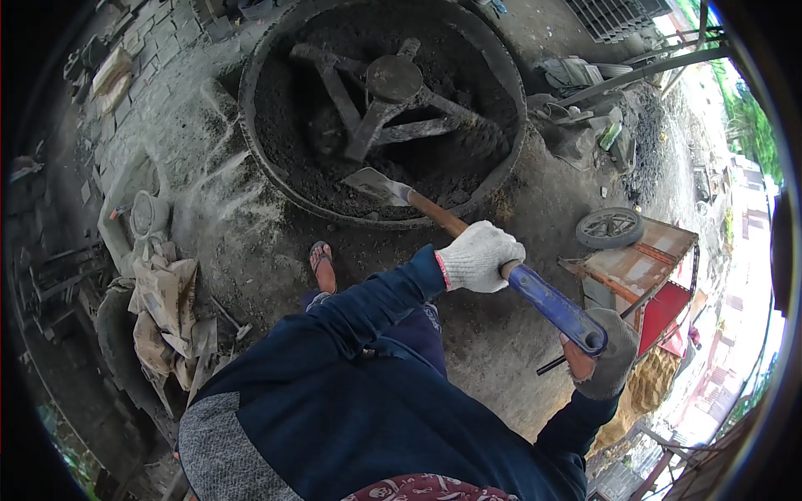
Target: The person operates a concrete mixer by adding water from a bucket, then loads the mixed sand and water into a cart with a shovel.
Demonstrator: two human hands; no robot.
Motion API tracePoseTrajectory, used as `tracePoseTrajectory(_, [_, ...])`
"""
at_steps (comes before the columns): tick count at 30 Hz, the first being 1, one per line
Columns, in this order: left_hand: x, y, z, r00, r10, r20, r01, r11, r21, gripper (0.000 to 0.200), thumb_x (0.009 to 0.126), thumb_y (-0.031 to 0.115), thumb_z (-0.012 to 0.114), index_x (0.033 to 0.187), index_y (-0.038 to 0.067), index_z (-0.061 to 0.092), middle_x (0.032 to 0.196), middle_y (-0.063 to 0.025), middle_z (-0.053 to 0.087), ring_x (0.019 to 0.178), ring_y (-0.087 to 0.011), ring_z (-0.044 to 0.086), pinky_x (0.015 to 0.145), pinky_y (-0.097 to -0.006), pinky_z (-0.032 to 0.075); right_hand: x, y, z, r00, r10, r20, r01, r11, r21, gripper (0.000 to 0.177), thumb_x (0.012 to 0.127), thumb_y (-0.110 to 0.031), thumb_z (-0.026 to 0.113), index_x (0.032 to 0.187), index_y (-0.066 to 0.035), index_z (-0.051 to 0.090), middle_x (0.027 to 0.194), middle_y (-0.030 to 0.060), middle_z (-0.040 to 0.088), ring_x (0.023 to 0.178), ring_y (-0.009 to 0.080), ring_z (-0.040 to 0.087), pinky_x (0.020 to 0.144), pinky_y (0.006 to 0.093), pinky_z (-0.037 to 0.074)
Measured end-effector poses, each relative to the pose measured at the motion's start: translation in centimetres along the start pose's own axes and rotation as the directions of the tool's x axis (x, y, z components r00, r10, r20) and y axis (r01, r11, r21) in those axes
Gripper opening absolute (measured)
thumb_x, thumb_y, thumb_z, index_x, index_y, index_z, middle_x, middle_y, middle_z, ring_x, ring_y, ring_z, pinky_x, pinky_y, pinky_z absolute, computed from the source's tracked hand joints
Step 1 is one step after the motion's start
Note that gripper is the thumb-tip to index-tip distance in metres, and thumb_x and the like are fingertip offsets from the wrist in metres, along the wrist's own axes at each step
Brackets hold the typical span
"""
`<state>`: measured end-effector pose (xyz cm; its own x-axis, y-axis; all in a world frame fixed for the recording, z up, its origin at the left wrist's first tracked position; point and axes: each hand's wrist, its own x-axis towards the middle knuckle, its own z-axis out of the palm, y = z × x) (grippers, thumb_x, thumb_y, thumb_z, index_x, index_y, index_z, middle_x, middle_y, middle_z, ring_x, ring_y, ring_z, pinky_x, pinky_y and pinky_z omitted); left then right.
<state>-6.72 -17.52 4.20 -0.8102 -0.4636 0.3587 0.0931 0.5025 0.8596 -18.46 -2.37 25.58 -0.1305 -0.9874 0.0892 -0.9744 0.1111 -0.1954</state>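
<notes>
A shovel slants from the mixing pan down to the right. Its metal blade is over the near inside edge of the round pan, against dark, crumbly material. My left hand, in a white knit glove, is wrapped round the wooden shaft at mid-length. At the far end, my right hand, in a greyish glove with some bare skin showing, is closed at the blue handle. Part of its fingers is hidden behind the handle. Inside the pan, metal mixing arms spread from a round hub.
A wooden cart and a small wheel stand to the right. Crumpled sacks and a pale bucket are on the left. Paving blocks lie at the upper left. My sandalled foot is near the pan.
</notes>
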Motion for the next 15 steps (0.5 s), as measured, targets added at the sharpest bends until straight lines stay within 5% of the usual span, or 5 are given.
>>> tracePoseTrajectory(15, [-4.9,0.0,-5.1,0.999,-0.030,0.027,0.029,0.999,0.017,0.015,0.067,0.019,0.076,0.076,0.014,0.065,0.074,-0.0060,0.065,0.073,-0.0292,0.067,0.068,-0.0410,0.051,1.8,-7.9,0.9,0.997,0.075,0.016,-0.076,0.990,0.115,0.029,0.067,-0.019,0.083,0.087,-0.005,0.067,0.072,0.0091,0.066,0.061,0.0221,0.065,0.062,0.0336,0.050])
